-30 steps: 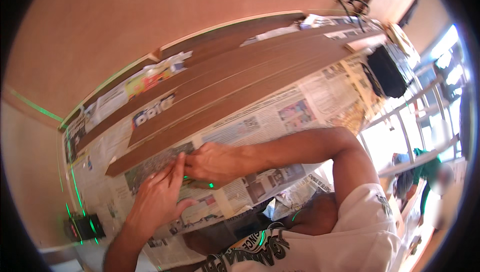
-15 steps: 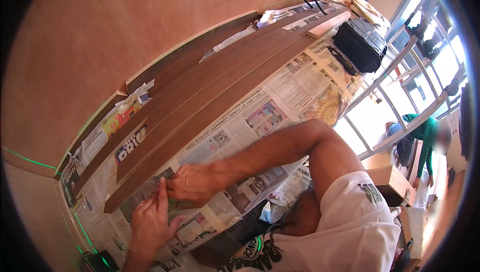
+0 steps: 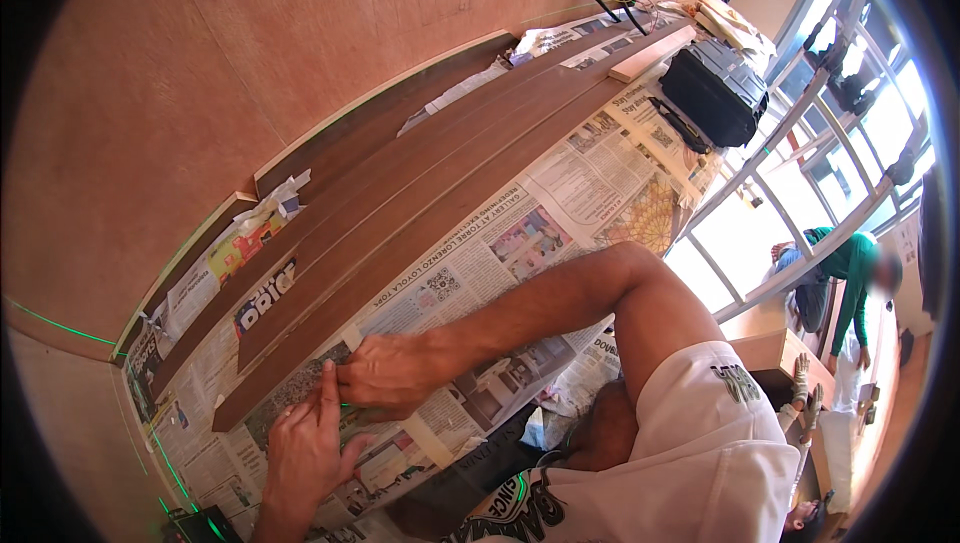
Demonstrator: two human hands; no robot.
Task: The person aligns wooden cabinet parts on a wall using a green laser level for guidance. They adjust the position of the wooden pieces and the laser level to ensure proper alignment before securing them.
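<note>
Together, both hands [image 3: 385,373] lie over newspaper [image 3: 480,268] beside a brown board [image 3: 400,261].

Right elbow [image 3: 640,268] bent, right hand [image 3: 388,373] curled — left hand [image 3: 302,451] just beside

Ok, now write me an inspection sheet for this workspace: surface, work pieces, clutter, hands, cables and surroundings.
Surface: covered with printed newspaper sheets, joined in places by beige tape.
Work pieces: long, flat brown boards lying side by side on the newspaper.
Clutter: black plastic case with a grey lid, beside a short, pale wooden board.
Hands: bare left hand has fingers extended, thumb apart; bare right hand is curled low over the newspaper, any contents hidden.
Cables: nothing seen that is surely a cable.
Surroundings: reddish-brown wood-panel wall behind; at right, a co-worker in a green long-sleeved top and another person's gloved hands.
</note>
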